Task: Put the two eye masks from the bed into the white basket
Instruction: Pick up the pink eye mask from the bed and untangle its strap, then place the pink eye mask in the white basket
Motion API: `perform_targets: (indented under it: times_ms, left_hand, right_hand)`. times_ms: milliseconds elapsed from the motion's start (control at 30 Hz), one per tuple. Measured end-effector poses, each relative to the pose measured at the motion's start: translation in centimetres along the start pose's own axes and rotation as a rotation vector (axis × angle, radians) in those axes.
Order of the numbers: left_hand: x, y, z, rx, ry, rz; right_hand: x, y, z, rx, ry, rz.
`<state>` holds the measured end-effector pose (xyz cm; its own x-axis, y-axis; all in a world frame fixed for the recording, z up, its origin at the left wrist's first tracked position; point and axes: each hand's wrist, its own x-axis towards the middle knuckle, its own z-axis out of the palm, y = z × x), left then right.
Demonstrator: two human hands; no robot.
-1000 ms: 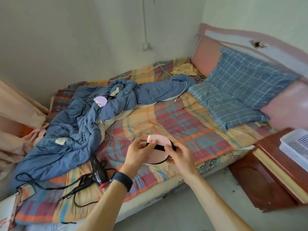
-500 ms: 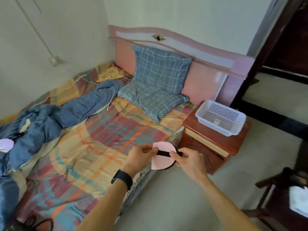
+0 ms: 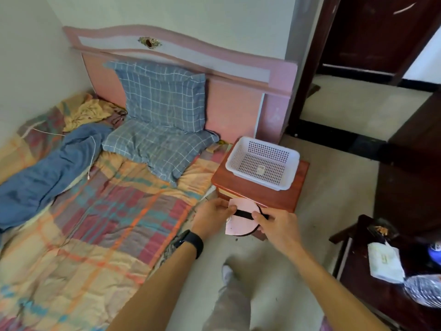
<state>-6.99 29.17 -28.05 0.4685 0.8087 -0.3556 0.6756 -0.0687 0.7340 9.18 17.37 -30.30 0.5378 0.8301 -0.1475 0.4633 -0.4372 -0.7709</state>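
Observation:
A pink eye mask with a black strap hangs between both my hands, in front of the wooden nightstand and just below its front edge. My left hand pinches its left edge and my right hand grips the strap at the right. The white perforated basket stands on the nightstand, a short way beyond the mask, with only a small label on its floor. No second mask shows in this view.
The bed with a plaid quilt, blue blanket and checked pillows fills the left. A dark wooden table with a paper packet stands at the right. An open doorway lies behind the nightstand.
My view has swung right from the bed to the nightstand. Both hands have carried the pink mask off the bed toward the basket, which now sits close ahead.

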Motion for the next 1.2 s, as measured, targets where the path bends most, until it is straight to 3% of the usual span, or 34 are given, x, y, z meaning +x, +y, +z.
perform_targets:
  times_ms: [133, 300, 600, 767, 933, 1100, 1200]
  left_hand:
    - [8.1, -0.1, 1.4, 0.176, -0.098, 0.038]
    - [19.4, -0.5, 2.0, 0.506, -0.028, 0.06]
    - [35.3, -2.7, 4.7, 0.648, -0.158, 0.009]
    - [38.6, -5.5, 7.3, 0.668, -0.175, -0.006]
    - [38.7, -6.7, 9.3, 0.663, -0.09, -0.024]
    - [38.9, -7.1, 9.1, 0.705, -0.113, -0.035]
    - [38.9, -6.7, 9.0, 0.742, -0.119, -0.064]
  right_hand:
    - [8.3, 2.7, -0.2, -0.111, -0.025, 0.09]
    - [20.0, 6.8, 0.3, -0.188, -0.002, 0.19]
    - [36.1, 12.5, 5.1, -0.058, -0.074, 0.535]
    - [41.2, 13.5, 8.5, 0.062, -0.071, 0.617]
    - [45.0, 13.4, 11.2, -0.023, -0.045, 0.571]
    - [46.3, 13.6, 12.6, 0.023, -0.012, 0.624]
    - [46.6, 13.9, 12.3, -0.002, -0.086, 0.574]
